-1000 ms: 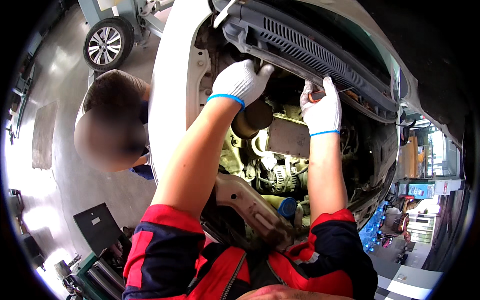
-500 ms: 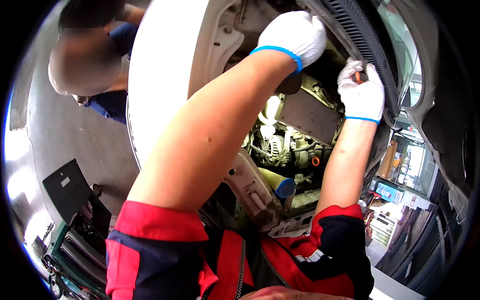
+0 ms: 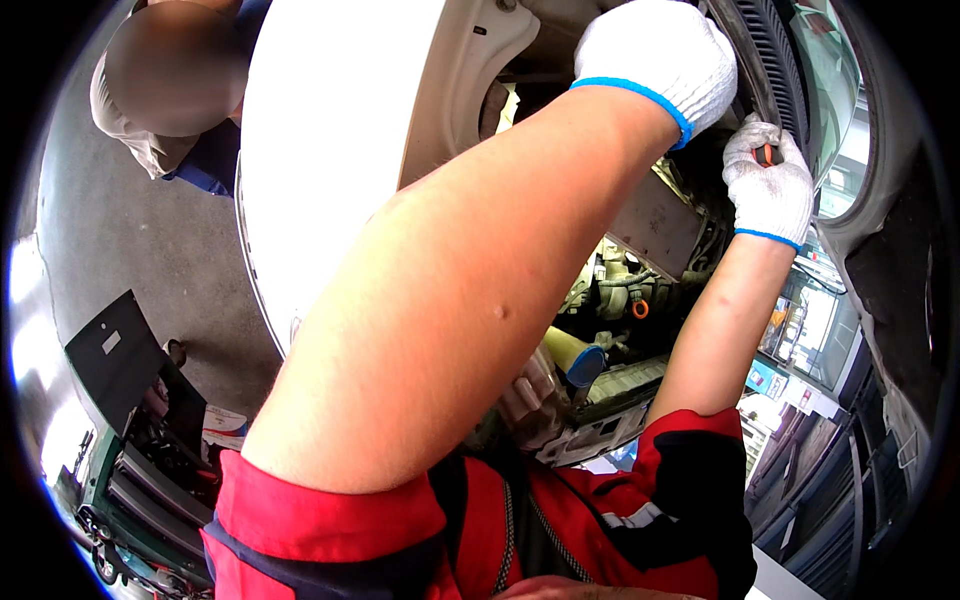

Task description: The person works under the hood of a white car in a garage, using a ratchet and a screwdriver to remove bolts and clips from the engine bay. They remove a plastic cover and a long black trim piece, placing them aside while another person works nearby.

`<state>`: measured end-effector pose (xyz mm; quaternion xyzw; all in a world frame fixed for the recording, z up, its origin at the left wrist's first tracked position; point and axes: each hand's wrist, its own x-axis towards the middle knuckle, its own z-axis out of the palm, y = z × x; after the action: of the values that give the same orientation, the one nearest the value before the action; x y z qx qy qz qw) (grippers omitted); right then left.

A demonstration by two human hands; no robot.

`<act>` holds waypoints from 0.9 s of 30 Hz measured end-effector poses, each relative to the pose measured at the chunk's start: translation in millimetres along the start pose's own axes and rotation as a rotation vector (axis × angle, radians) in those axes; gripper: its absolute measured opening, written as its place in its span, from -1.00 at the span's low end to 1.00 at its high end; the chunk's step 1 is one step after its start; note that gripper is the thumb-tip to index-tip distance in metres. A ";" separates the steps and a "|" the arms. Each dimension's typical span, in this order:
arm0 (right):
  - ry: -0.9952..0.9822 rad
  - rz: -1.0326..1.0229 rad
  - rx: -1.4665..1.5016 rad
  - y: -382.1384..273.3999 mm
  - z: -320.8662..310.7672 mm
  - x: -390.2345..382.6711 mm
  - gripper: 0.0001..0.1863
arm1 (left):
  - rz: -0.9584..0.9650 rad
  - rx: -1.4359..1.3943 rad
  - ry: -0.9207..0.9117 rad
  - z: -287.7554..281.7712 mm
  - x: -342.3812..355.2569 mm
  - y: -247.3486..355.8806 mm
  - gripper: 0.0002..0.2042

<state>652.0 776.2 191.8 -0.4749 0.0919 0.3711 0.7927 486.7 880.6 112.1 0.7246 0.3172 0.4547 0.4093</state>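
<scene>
My left hand [image 3: 655,65], in a white knit glove with a blue cuff, reaches over the far part of the engine bay beside the black cowl. The back of the glove faces up and hides its fingers and anything under them. My right hand [image 3: 768,195], gloved the same way, is closed around a tool with an orange-and-black handle [image 3: 768,155]. Only the handle's end shows; the rest is hidden in the fist. The slatted black cowl [image 3: 770,55] runs beside both hands. A flat grey cover [image 3: 655,225] lies below them in the bay.
The white fender [image 3: 330,130] fills the left side. Nearer in the bay are a blue-capped container [image 3: 585,365] and an orange ring handle [image 3: 640,309]. A person [image 3: 170,80] is beyond the fender. An opened dark case [image 3: 120,370] stands at lower left. The windshield [image 3: 830,70] is at right.
Both hands have shifted to the right in view, and the left forearm now covers more of the engine bay. The right hand still grips the tool. The view itself has moved somewhat.
</scene>
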 end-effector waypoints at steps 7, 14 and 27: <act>0.007 0.018 -0.038 6.8 1.6 -0.1 -0.82 | -0.029 0.058 -0.038 -3.9 -1.3 1.9 -0.66; 0.054 -0.129 -0.105 3.1 -2.5 34.7 -0.83 | -0.004 0.006 -0.179 -17.3 -34.6 31.9 -0.63; 0.003 0.046 0.064 9.1 -2.0 4.2 -0.60 | -0.131 0.351 -0.339 -48.7 -19.5 34.4 -0.72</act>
<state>649.3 779.1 182.4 -0.4475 0.1156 0.3854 0.7987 437.4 863.3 146.8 0.8284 0.3643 0.2374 0.3530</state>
